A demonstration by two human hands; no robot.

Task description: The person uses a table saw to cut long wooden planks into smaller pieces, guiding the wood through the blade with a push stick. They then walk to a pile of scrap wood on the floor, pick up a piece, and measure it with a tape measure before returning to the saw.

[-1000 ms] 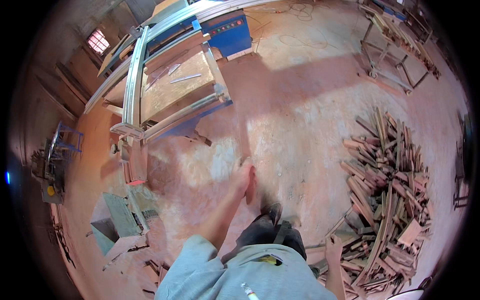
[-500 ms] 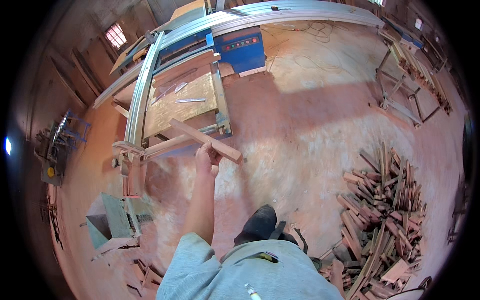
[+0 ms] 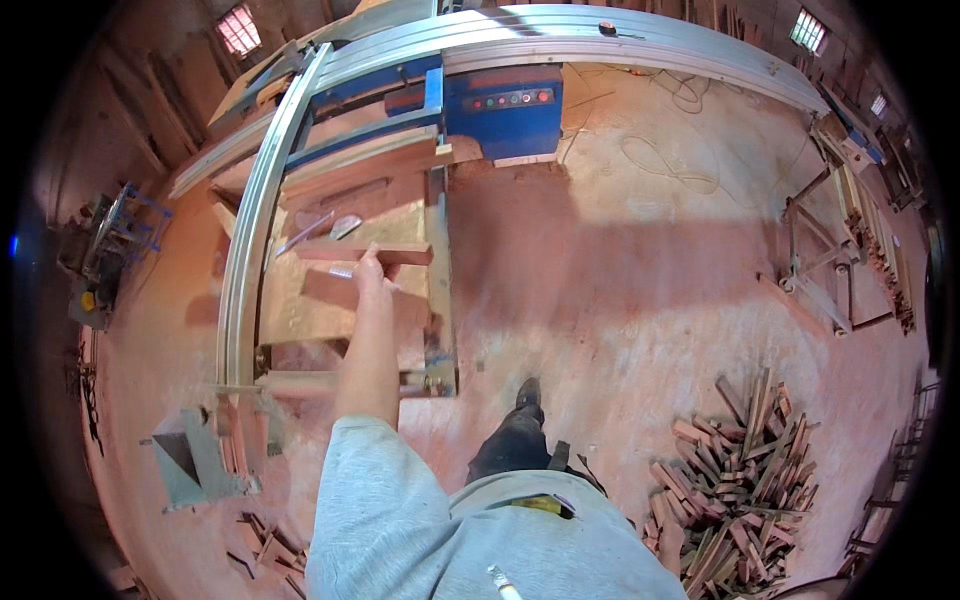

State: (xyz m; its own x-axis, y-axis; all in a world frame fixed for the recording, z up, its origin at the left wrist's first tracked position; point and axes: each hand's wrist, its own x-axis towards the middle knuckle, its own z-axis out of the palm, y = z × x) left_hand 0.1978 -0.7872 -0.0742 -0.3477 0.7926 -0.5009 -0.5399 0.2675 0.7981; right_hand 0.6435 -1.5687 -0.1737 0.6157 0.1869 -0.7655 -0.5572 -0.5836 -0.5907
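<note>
My left hand point(image 3: 373, 272) is closed round a short, squared wooden block point(image 3: 325, 252). The block is held level above the sliding saw's board-topped side frame point(image 3: 310, 322). Partly hidden behind the block and my hand lies a metal ruler point(image 3: 342, 270). Beyond it are a set square or protractor point(image 3: 346, 226) and a slim purple-looking stick point(image 3: 300, 236). Low beside my right hip, a bit of my right hand or forearm point(image 3: 669, 546) shows against the wood pile; its fingers cannot be made out.
A long metal rail point(image 3: 700, 62) runs across the back, above a blue machine cabinet point(image 3: 508, 115) with buttons. Offcuts are heaped point(image 3: 745, 480) on the floor at right. A wheeled rack point(image 3: 835, 280) with timber stands farther right. A grey-green metal bin point(image 3: 190, 460) is at near left.
I have stepped forward toward the saw. My left hand has carried the wooden block over the board and turned it more level. The ruler is now partly covered.
</note>
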